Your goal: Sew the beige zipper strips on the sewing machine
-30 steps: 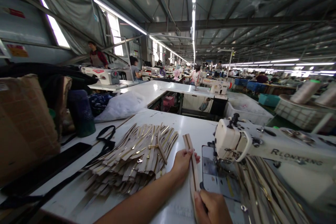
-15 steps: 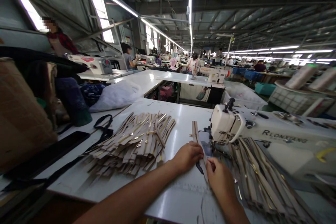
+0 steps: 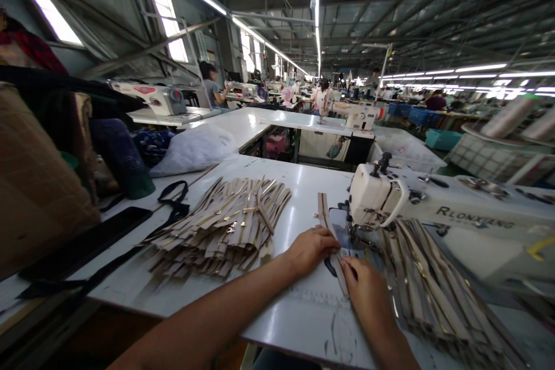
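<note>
Across the right side of the white bench [image 3: 299, 185] stands the sewing machine [image 3: 451, 214], its head pointing toward the middle of the bench, and the main hazard lies under that head. A fanned pile of beige zipper pieces [image 3: 225, 225] lies left of centre. A second heap [image 3: 429, 289] spills from beneath the machine arm toward the near right edge. Between the two piles one zipper strip [image 3: 324, 217] lies lengthwise, its far end on bare bench just beside the machine head and its near end toward the near edge. The left hand [image 3: 310, 248] is curled knuckles-up with its fingers closed on the strip's middle. The right hand [image 3: 366, 289] is likewise closed over the near end, touching the heap's edge. Both hands sit close to the foot of the machine head, where the needle itself cannot be made out, so a fingertip could likely stray under it if the strip were fed without care. Loose pieces from the heap could snag and drag along with the strip, and uneven pressure from the two hands might skew it off a straight line.
</note>
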The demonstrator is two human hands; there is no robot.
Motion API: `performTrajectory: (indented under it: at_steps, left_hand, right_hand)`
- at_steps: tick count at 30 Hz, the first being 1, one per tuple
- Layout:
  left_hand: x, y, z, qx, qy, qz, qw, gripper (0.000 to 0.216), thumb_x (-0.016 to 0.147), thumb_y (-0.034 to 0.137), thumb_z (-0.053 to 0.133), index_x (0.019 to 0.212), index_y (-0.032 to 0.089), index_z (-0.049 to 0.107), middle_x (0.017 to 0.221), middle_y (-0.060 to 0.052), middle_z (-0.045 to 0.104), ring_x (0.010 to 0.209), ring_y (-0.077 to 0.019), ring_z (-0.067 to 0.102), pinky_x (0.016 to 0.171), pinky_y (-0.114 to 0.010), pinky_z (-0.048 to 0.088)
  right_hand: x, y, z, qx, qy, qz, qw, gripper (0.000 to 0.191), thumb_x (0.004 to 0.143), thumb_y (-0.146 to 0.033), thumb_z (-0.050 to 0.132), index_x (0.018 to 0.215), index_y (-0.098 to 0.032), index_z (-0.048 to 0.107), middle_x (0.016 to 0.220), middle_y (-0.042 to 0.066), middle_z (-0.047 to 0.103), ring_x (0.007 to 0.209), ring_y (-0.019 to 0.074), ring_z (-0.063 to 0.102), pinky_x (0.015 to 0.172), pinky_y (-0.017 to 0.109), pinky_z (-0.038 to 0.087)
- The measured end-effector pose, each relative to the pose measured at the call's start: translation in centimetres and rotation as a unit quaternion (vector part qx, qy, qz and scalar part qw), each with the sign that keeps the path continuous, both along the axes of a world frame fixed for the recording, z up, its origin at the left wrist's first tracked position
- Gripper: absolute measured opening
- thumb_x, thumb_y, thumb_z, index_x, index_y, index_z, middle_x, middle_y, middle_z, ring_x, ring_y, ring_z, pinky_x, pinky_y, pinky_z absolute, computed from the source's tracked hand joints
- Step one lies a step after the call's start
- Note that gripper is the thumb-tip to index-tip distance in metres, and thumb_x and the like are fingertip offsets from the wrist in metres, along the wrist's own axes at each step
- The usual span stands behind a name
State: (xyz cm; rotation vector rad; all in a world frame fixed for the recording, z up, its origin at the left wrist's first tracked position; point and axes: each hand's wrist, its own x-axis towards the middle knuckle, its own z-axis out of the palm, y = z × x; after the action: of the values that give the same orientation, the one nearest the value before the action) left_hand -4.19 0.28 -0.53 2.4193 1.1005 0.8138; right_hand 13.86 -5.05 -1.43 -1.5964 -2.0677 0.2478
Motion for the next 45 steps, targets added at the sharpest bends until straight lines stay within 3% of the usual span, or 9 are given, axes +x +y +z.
performTrajectory:
  at_steps: [8,15,24,37,45]
  left_hand:
    - [0.0,0.2,-0.2,-0.017,-0.012,-0.014,1.000,0.024,0.093,0.025,0.054,0.104,0.020,0.074,0.106,-0.009,0.069,0.098,-0.0227,0.059,0.087,-0.033,0.046]
    - [0.6,1.6,0.0,-0.017,0.001,0.010,1.000,0.021,0.089,0.019,0.056,0.094,0.019,0.076,0.101,-0.009,0.068,0.095,-0.0232,0.060,0.088,-0.033,0.044]
    - [3.0,5.3,-0.6,0.012,0.005,-0.049,0.999,0.026,0.088,0.015,0.052,0.096,0.018,0.076,0.099,-0.009,0.071,0.091,-0.0222,0.064,0.086,-0.030,0.046]
    - [3.3,7.2,-1.2,-0.008,-0.024,-0.066,0.998,0.016,0.084,0.016,0.061,0.088,0.016,0.077,0.097,-0.008,0.072,0.095,-0.0226,0.063,0.089,-0.030,0.046]
    - [3.3,7.1,-1.2,-0.024,-0.006,-0.072,0.997,0.012,0.085,0.019,0.066,0.092,0.017,0.076,0.102,-0.007,0.071,0.099,-0.0209,0.062,0.091,-0.028,0.044]
  right_hand:
    - [1.2,-0.9,-0.3,0.032,-0.057,0.051,0.997,0.037,0.091,-0.018,0.039,0.108,-0.018,0.071,0.084,0.007,0.070,0.076,0.0176,0.066,0.071,0.027,0.049]
    - [1.6,1.5,1.8,-0.005,-0.122,0.113,0.986,0.036,0.087,-0.011,0.042,0.102,-0.021,0.073,0.086,0.005,0.071,0.078,0.0159,0.068,0.072,0.024,0.048]
    - [1.2,2.1,0.1,0.046,-0.141,0.007,0.989,0.034,0.089,-0.009,0.040,0.100,-0.015,0.071,0.089,0.009,0.072,0.079,0.0174,0.068,0.068,0.024,0.046]
    - [1.2,2.8,0.1,0.017,-0.121,-0.021,0.992,0.035,0.093,-0.013,0.038,0.110,-0.013,0.069,0.098,0.011,0.071,0.091,0.0192,0.067,0.078,0.026,0.047]
    - [1.2,2.1,-0.3,0.021,-0.125,-0.027,0.992,0.032,0.091,-0.013,0.042,0.102,-0.015,0.072,0.094,0.011,0.071,0.082,0.0200,0.068,0.071,0.027,0.047]
